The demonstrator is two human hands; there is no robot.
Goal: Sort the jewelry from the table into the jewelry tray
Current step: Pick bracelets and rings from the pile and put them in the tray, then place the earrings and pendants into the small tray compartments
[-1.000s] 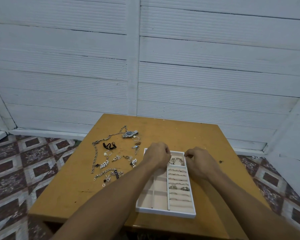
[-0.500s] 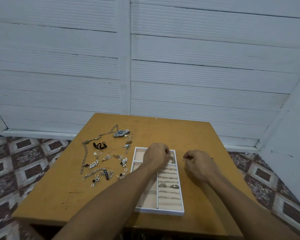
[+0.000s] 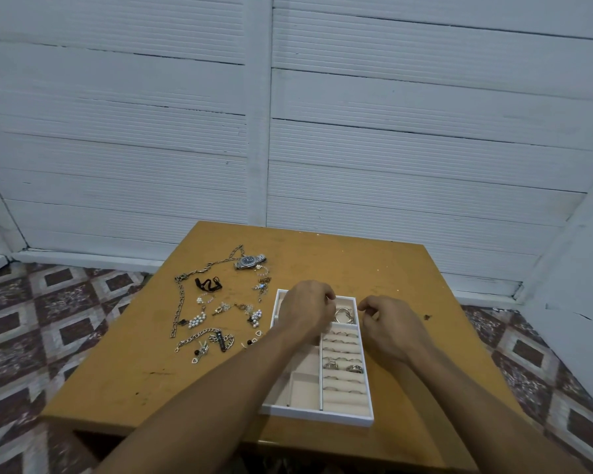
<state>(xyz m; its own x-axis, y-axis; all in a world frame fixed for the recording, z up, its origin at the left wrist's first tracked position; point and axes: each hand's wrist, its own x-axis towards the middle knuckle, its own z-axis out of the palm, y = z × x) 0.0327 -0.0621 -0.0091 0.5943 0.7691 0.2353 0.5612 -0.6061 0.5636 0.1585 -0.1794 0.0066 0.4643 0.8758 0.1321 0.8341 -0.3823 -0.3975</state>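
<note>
A white jewelry tray (image 3: 317, 417) with beige compartments lies on the wooden table (image 3: 322, 261). Silver bangles (image 3: 345, 314) sit in its far right compartment, and several rings (image 3: 343, 367) sit in the ring rolls below. My left hand (image 3: 307, 311) hovers over the tray's far left end with curled fingers; its underside is hidden. To the right of the tray, my right hand (image 3: 391, 326) has curled fingers with nothing seen in them. Loose jewelry lies left of the tray: a watch (image 3: 250, 261), a long chain necklace (image 3: 178, 309), pearl pieces (image 3: 197, 321) and a chain bracelet (image 3: 202, 336).
A black clip-like piece (image 3: 208, 284) and small earrings (image 3: 255, 316) lie among the loose jewelry. A dark speck (image 3: 427, 317) sits on the table right of my right hand. White plank walls stand behind, and patterned floor tiles (image 3: 31, 319) flank the table.
My right hand has drawn back from the bangle compartment to the right of the tray. My left hand stays over the tray's far end. The view has shifted slightly.
</note>
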